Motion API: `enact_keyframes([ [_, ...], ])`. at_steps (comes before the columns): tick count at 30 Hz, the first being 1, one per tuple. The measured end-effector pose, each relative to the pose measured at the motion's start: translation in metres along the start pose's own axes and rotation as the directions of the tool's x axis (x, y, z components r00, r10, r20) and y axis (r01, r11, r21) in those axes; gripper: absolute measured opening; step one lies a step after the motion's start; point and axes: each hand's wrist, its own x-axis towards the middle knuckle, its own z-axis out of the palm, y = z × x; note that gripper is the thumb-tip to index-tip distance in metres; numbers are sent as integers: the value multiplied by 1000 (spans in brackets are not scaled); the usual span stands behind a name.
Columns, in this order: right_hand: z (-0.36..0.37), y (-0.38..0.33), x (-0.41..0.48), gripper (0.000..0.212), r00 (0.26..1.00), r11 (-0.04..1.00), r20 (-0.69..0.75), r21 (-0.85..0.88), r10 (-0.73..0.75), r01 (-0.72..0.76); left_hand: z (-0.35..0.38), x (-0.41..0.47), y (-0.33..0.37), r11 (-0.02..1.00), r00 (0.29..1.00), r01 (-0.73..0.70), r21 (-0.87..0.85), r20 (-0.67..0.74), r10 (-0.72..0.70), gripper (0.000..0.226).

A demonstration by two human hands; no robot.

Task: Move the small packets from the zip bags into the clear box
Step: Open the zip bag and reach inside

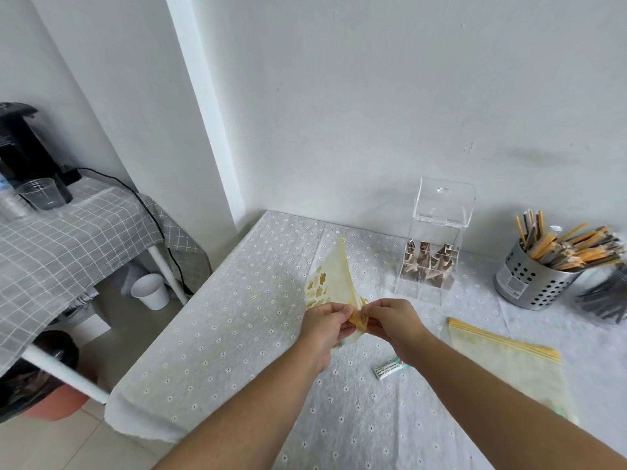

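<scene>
Small packets: one white strip-shaped packet with green print (389, 368) flat on the worktop, just below the right wrist; brown and white packets (428, 266) standing in the lower compartments of the clear box.
Flat zip bag: translucent yellowish plastic bag with a yellow zip strip (505, 364), lying flat on the cloth at the right, apart from both hands.
Worktop: covered with a pale cloth with small daisy print (217, 334).
Left hand (324, 325): grip pinched on the yellow zip edge of the held bag.
Right hand (395, 322): grip pinched on the same zip edge, facing the left hand, fingertips nearly touching.
Held zip bag: translucent yellow plastic bag with gold flower print (334, 283), lifted off the cloth, far corner pointing up and away; contents hard to tell.
Clear box: tall transparent acrylic box with a hinged lid (437, 232), lid raised, upright near the wall beyond the hands.
Metal holder: perforated steel cylinder (529, 283) at the far right, filled with orange and dark stick sachets (566, 247).
Side table: grey checked cloth (68, 239), black appliance (23, 147) and clear plastic cup (42, 195), far left.
</scene>
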Motion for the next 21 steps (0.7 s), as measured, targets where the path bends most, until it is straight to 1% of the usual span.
enact_keyframes([
  [2,0,1,-2,12,999,999,31,30,23,-24,-4,1,0,1000,999,10,12,31,-11,15],
  [3,-1,0,-3,11,998,1000,51,11,20,-21,-6,1,1,999,998,16,32,55,-17,15],
  [6,-2,-4,-1,9,993,990,118,-135,-25,40,-12,2,4,991,993,14,130,118,-29,13],
  [8,0,-7,-1,10,991,973,125,-215,-53,79,-13,0,6,986,992,0,168,126,-21,14],
  [10,2,-8,1,13,994,965,91,-247,-67,87,-13,-1,4,980,994,-22,198,110,0,16],
  [12,3,-7,0,14,998,961,21,-266,-67,71,-10,-2,2,980,996,-49,194,78,34,18],
  [13,3,-7,0,12,998,969,-23,-242,-56,49,-10,-3,1,984,998,-56,168,51,48,18],
  [14,2,-6,-1,11,997,984,-68,-180,-31,19,-12,-3,1,990,998,-57,128,29,53,18],
  [15,-1,-6,-2,11,996,993,-90,-121,-5,-6,-14,-2,2,993,998,-62,98,32,59,19],
  [16,-3,-5,-2,12,996,995,-87,-102,7,-16,-17,-3,4,992,996,-77,96,56,71,19],
  [18,-5,-6,-3,12,1000,977,-28,-214,-1,-5,-21,-7,7,978,988,-117,175,124,96,19],
  [21,0,-13,-6,2,997,895,20,-438,-80,80,-21,-13,10,941,979,-138,309,188,82,20],
])
